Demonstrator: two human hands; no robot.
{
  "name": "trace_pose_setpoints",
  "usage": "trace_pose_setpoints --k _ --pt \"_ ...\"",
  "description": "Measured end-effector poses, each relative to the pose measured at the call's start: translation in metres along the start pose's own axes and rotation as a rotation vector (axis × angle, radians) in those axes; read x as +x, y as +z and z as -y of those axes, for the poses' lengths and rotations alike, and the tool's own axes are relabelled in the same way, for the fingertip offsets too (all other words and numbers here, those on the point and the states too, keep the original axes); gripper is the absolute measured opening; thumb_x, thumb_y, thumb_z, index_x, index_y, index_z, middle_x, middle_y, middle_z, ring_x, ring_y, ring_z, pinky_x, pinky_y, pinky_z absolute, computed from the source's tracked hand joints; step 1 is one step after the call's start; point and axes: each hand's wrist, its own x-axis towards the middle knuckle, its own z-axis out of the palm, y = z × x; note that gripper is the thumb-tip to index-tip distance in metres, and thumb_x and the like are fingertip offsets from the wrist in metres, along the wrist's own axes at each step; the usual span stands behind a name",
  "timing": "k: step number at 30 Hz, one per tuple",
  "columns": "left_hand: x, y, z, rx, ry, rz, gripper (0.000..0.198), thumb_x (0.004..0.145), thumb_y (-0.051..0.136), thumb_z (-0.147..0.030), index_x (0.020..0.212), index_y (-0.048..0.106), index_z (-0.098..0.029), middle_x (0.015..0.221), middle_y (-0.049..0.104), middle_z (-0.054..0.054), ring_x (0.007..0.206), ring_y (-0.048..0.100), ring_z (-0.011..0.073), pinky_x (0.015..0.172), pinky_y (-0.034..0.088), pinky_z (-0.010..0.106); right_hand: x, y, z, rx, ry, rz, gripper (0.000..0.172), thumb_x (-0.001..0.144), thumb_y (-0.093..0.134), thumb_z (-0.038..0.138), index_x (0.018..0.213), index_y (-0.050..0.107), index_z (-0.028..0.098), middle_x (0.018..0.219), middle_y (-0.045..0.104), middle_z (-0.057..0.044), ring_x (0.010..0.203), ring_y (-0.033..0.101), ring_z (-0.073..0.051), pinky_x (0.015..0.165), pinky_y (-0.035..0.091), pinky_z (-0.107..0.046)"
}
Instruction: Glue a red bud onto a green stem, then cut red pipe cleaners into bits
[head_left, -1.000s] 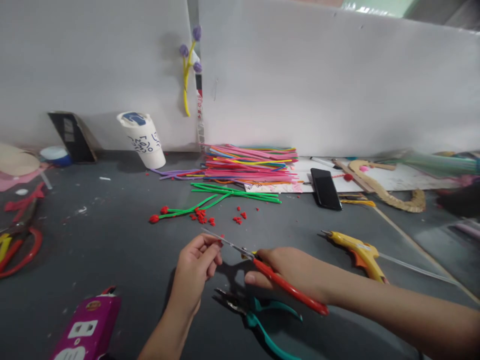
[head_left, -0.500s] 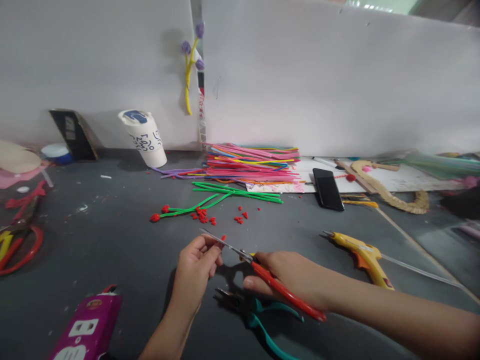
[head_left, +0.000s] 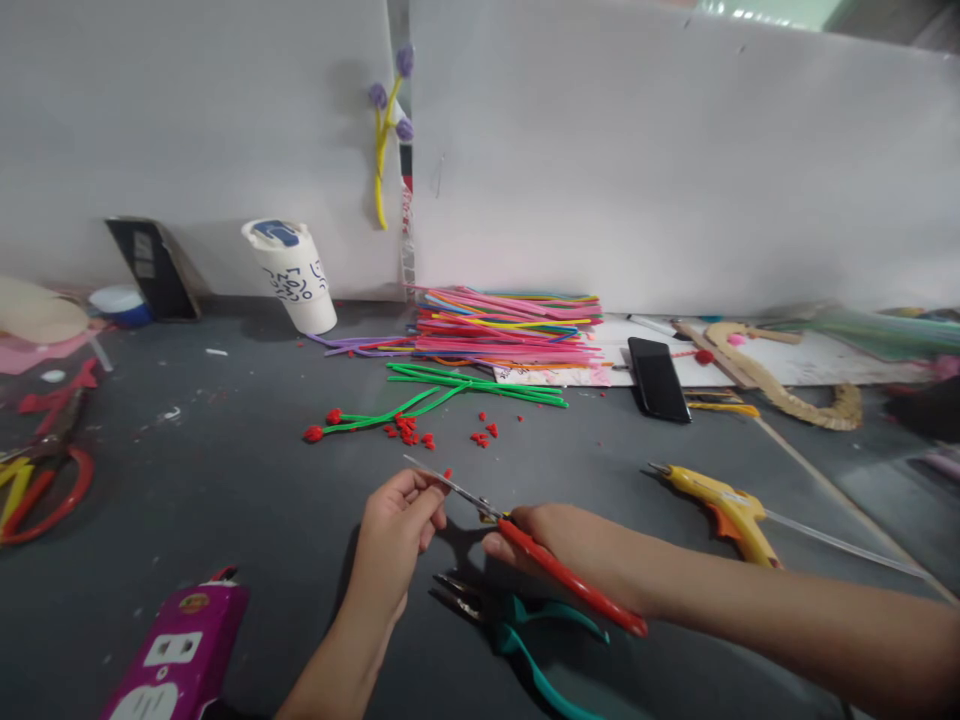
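Observation:
My left hand (head_left: 399, 520) pinches a small red fuzzy piece (head_left: 448, 474) between thumb and forefinger. Wrapped round red-handled scissors (head_left: 555, 568) is my right hand (head_left: 574, 545), the blades lying across the red piece at my left fingertips. Beyond the hands, several small cut red pieces (head_left: 406, 431) are scattered on the table. Beside them lie green pipe cleaner stems (head_left: 427, 405), two of them tipped with red buds (head_left: 313, 433). Teal-handled pliers (head_left: 510, 638) rest on the table just below my hands.
A yellow glue gun (head_left: 724, 505) lies at the right, near a black phone (head_left: 658, 378). Bundled coloured pipe cleaners (head_left: 510, 328) and a white cup (head_left: 292, 280) stand at the back. At the left are a purple power strip (head_left: 187, 640) and another pair of scissors (head_left: 75, 490).
The scissor handles have drawn slightly closer together as my right hand squeezes. My left hand keeps its pinch on the red piece. The whole view has shifted slightly.

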Motion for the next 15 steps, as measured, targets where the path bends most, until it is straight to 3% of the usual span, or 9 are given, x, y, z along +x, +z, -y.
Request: trace_pose_setpoints --k 6,9,12,15 --pt "0.001 0.000 0.002 -0.010 -0.029 0.017 0.020 0.070 0.057 -0.027 0.058 0.048 -0.015 0.045 0.047 -0.006 0.034 0.027 0.0015 0.036 0.016 0.016 0.004 -0.003 0.004 -0.025 0.085 0.070 0.056 0.082 0.023 0.059 0.075 0.062 0.019 0.064 0.062 -0.006 0.054 0.054 -0.015 0.049 0.035 -0.023" --pt "0.001 -0.001 0.002 -0.016 -0.038 0.045 0.019 0.070 0.058 -0.029 0.060 0.049 -0.015 0.047 0.048 -0.006 0.034 0.028 0.0015 0.036 0.014 0.016 0.006 -0.006 0.001 -0.029 0.092 0.024 0.056 0.078 0.028 0.063 0.071 0.060 0.018 0.063 0.061 -0.007 0.054 0.054 -0.017 0.049 0.036 -0.025" --pt "0.000 0.000 0.002 -0.033 -0.033 0.098 0.016 0.072 0.057 -0.030 0.070 0.052 -0.015 0.052 0.051 -0.005 0.035 0.027 0.0016 0.035 0.013 0.016 0.012 -0.007 -0.005 0.125 0.078 -0.091 0.046 0.074 0.042 0.059 0.067 0.057 0.017 0.059 0.057 -0.006 0.052 0.052 -0.016 0.046 0.036 -0.024" --pt "-0.002 0.002 0.001 -0.050 -0.020 0.161 0.016 0.073 0.056 -0.030 0.080 0.053 -0.015 0.059 0.055 -0.003 0.038 0.031 0.0024 0.036 0.016 0.016 0.021 -0.006 -0.008 0.326 0.022 -0.156 0.028 0.076 0.046 0.043 0.074 0.055 0.016 0.058 0.054 -0.002 0.047 0.050 -0.012 0.041 0.037 -0.020"
